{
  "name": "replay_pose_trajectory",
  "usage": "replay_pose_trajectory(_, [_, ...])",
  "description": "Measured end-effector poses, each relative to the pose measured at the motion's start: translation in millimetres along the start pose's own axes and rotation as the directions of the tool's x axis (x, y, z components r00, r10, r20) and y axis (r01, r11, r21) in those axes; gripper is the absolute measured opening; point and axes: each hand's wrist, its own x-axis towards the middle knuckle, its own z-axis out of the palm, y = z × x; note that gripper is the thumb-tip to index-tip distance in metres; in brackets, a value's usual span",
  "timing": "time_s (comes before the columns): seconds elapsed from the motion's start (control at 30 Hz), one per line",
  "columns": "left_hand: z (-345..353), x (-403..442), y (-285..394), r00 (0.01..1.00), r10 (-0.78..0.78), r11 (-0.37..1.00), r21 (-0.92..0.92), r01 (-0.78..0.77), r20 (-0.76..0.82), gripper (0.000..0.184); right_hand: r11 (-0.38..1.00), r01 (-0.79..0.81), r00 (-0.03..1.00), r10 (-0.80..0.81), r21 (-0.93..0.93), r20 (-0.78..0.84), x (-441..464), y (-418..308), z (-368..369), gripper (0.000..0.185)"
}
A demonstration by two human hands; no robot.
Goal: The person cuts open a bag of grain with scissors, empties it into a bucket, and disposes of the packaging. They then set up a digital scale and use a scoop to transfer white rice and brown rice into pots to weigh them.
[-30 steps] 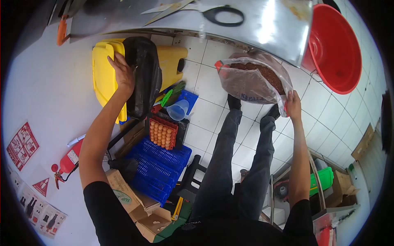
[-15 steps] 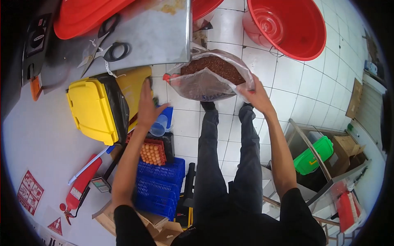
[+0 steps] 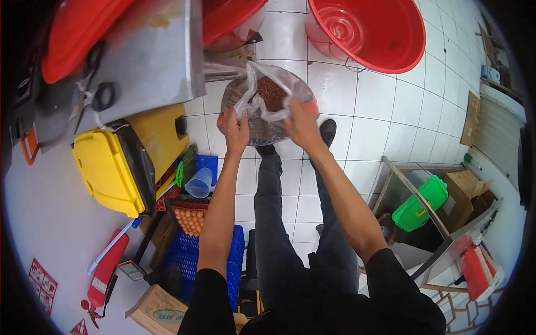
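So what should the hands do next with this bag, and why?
Probably draw the left hand and right hand together to gather the mouth of the translucent bag. Each seems to hold one side of its top, and the gap between them leaves the reddish-brown contents exposed.

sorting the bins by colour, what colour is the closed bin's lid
Bright yellow, seen best in the head view.

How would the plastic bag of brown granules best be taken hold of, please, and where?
I would pinch the plastic bag by its loose upper edges, one hand each side of the opening, coming from the wearer's side, as the left hand and right hand do. The film there is slack and easily bunched; the brown granules bulk out the body, which would probably sag.
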Motion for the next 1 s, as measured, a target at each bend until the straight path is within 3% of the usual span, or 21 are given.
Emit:
replay_pose_trajectory(0.03, [7,0,0,1.0,0.001,1.0,-0.006,-0.001,0.006,0.027,0.997,0.076,0.995,-0.077,-0.029,-0.056,8,-4,9,0.038])
replay_pose_trajectory(0.1, [20,2,-2,0.98,-0.189,0.975,-0.131,0.181,-0.057,0.029,0.987,0.148,0.981,-0.154,-0.062,-0.117,20,-8,23,0.035])
replay_pose_trajectory(0.17, [31,4,-9,0.987,-0.126,0.991,-0.063,0.12,-0.101,0.038,0.989,0.133,0.978,-0.141,-0.06,-0.152,30,-7,35,0.027])
replay_pose_trajectory(0.23, [33,4,2,0.994,-0.091,0.996,0.014,0.092,-0.053,0.062,0.992,0.107,0.979,-0.118,-0.073,-0.165,40,-1,40,0.024])
replay_pose_trajectory(0.27, [33,3,3,0.994,-0.1,0.995,0.011,0.1,-0.044,0.062,0.998,0.06,0.987,-0.063,-0.025,-0.145,46,0,38,0.025])
replay_pose_trajectory(0.33, [30,3,0,0.999,0.027,0.999,0.024,-0.027,0.026,0.086,1.0,0.004,0.992,-0.002,0.021,-0.124,50,-6,30,0.026])
replay_pose_trajectory(0.43, [25,9,14,0.99,0.129,0.989,0.071,-0.133,0.06,0.092,0.999,0.009,0.999,-0.01,-0.032,-0.045,49,-13,27,0.024])
replay_pose_trajectory(0.5, [33,11,13,0.985,0.173,0.985,0.003,-0.173,0.007,0.09,0.988,0.142,0.99,-0.139,-0.064,0.037,34,-12,28,0.021])
replay_pose_trajectory(0.53, [37,13,12,0.976,0.209,0.975,-0.058,-0.212,-0.06,0.088,0.988,0.14,0.99,-0.138,-0.071,0.031,29,-11,28,0.021])
replay_pose_trajectory(0.63, [37,17,31,0.949,0.31,0.949,-0.044,-0.313,-0.064,0.091,0.977,0.21,0.977,-0.211,0.029,0.01,17,-5,26,0.018])
replay_pose_trajectory(0.67, [32,13,55,0.992,0.02,0.942,-0.334,0.024,0.127,0.103,0.974,0.212,0.977,-0.213,0.085,0.011,16,-1,25,0.019])
replay_pose_trajectory(0.7, [43,11,49,0.992,0.024,0.942,-0.335,0.02,0.127,0.103,0.967,0.212,0.976,-0.216,0.139,0.012,14,4,24,0.021])
replay_pose_trajectory(0.77, [66,-4,25,0.961,0.272,0.962,-0.052,-0.269,0.056,0.105,0.961,0.207,0.978,-0.203,0.182,-0.04,4,12,27,0.024])
replay_pose_trajectory(0.83, [68,6,31,0.966,0.257,0.966,0.017,-0.258,0.031,0.099,0.951,0.218,0.975,-0.201,0.221,-0.097,2,11,22,0.026])
replay_pose_trajectory(0.93, [66,22,42,0.968,0.248,0.966,0.071,-0.25,0.026,0.086,0.967,0.233,0.97,-0.223,0.101,-0.098,2,4,8,0.031])
replay_pose_trajectory(1.0, [65,30,35,0.967,0.252,0.965,0.065,-0.255,0.046,0.081,0.959,0.276,0.961,-0.278,0.057,0.014,13,-5,-12,0.034])
